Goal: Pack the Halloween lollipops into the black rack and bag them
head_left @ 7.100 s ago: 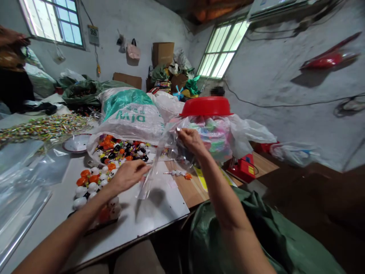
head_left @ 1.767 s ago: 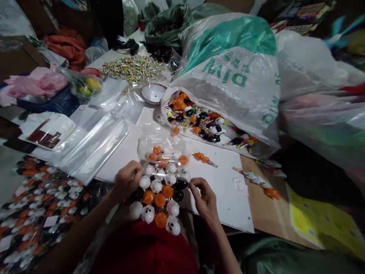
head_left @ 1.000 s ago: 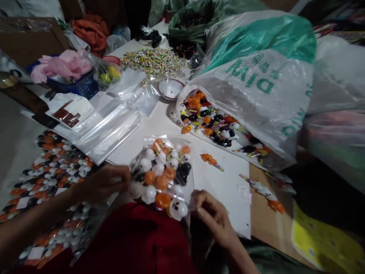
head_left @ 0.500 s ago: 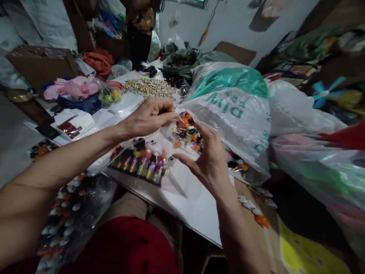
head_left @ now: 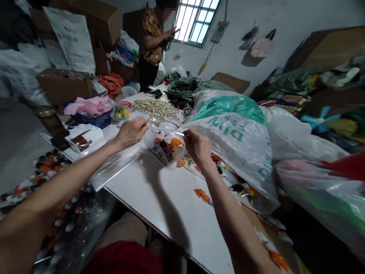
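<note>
A clear plastic bag hangs tilted above the white table. Inside it show orange pumpkin, white and black figures on what look like several short sticks or pens. My left hand is closed, its fingertips pinching the bag's upper left edge. On the other side my right hand pinches the upper right corner, where a thin whitish strip or edge shows at the fingertips. Under my left forearm lies a stack of flat clear bags. An orange pumpkin piece rests on the table beside my right forearm.
A big white-and-green plastic sack stands at the right, loose figures at its foot. Further back lie a heap of small colourful pieces and a blue basket with pink cloth. A person stands behind, holding a phone-like object.
The filled bag has risen off the table and moved up and right. My right hand, earlier spread apart, now pinches the bag. The view has tilted up, showing the person and window.
</note>
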The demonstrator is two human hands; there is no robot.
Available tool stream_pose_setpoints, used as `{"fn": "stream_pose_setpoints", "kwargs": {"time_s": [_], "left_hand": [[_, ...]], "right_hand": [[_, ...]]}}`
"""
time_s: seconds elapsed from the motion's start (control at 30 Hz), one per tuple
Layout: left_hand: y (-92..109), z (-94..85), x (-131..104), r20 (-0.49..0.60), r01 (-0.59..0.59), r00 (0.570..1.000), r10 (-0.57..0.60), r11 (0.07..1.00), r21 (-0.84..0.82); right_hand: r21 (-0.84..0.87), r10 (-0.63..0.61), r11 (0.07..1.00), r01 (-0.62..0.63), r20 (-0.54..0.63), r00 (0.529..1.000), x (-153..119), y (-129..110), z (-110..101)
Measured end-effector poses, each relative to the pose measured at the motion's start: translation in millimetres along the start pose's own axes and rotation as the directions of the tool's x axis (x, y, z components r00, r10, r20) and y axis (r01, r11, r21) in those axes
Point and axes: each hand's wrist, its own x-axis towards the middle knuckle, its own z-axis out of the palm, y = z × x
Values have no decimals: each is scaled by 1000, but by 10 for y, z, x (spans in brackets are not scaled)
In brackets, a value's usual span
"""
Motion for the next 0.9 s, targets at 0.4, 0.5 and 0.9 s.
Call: {"fn": "stream_pose_setpoints", "kwargs": {"time_s": [0.4, 0.5, 0.9], "left_hand": [[-272, 451, -2754, 179, 760, 641, -747, 584, -284], [-24, 714, -2896, 486, 894, 361, -796, 146, -424], [426, 1192, -2564, 727, 940, 209, -654, -71, -335]], "right_hand": [[149, -298, 943, 299, -33, 954, -2102, -664, 587], [244, -317, 923, 297, 44, 947, -2237, -841, 559], [220, -314, 926, 306, 2, 949, -2337, -745, 263]]}}
